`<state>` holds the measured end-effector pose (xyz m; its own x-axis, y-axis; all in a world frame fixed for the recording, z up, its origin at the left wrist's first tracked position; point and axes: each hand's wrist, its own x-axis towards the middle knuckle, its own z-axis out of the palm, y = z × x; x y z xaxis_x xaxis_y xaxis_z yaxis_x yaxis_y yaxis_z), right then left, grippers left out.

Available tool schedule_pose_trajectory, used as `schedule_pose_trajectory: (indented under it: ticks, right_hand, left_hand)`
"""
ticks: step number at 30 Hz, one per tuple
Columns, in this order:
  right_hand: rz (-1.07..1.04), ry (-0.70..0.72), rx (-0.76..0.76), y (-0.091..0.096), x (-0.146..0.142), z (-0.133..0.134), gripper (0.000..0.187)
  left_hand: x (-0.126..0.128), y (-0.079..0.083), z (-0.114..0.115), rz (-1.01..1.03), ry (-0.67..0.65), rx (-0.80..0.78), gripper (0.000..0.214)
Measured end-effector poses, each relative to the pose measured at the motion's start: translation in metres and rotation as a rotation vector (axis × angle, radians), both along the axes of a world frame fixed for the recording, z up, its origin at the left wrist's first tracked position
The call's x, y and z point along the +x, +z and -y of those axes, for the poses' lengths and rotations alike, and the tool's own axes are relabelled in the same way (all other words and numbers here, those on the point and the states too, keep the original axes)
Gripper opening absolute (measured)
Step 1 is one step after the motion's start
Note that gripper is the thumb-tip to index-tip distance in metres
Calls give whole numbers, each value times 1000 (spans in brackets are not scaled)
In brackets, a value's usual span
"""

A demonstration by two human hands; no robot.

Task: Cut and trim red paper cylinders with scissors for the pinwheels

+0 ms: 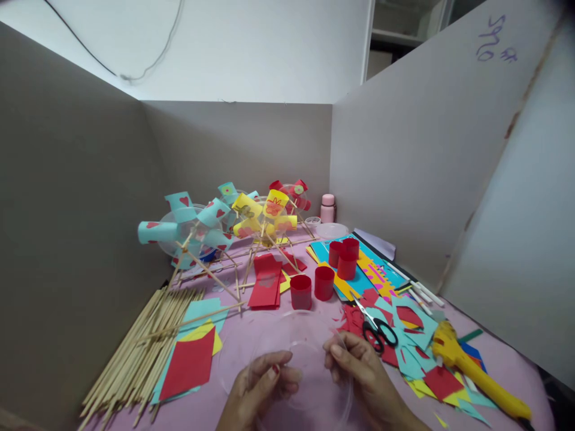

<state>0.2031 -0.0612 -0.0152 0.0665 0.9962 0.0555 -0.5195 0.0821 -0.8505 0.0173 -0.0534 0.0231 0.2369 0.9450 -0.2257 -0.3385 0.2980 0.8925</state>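
Observation:
In front of me is a clear plastic plate, round and see-through, so its rim is hard to follow. My left hand is at its left side with the thumb and curled fingers closed on it; some fingertips look hazy through the plastic. At the right side, my right hand is closed too, thumb against the fingers near the rim. Just beyond the plate stand two short red paper tubes. Black-handled scissors lie open beside my right hand, on paper scraps.
Bamboo sticks and coloured paper sheets lie left. Paper windmills on stick stands, blue and yellow, stand behind. A yellow glue gun lies right. More red tubes and a pink bottle are farther back. Grey partitions surround the table.

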Motion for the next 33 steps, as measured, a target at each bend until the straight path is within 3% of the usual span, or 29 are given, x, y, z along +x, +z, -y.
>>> schedule_pose_trajectory:
  ticks: [20, 27, 33]
  right_hand:
    - [83, -86, 47, -6, 1, -9, 34]
    - [249, -127, 104, -6, 1, -18, 46]
    - [434, -186, 166, -14, 6, -24, 40]
  left_hand:
    - [6, -15, -1, -34, 8, 87, 35]
    - [5, -15, -3, -56, 11, 10, 48]
    - [7, -20, -10, -108, 29, 67, 49]
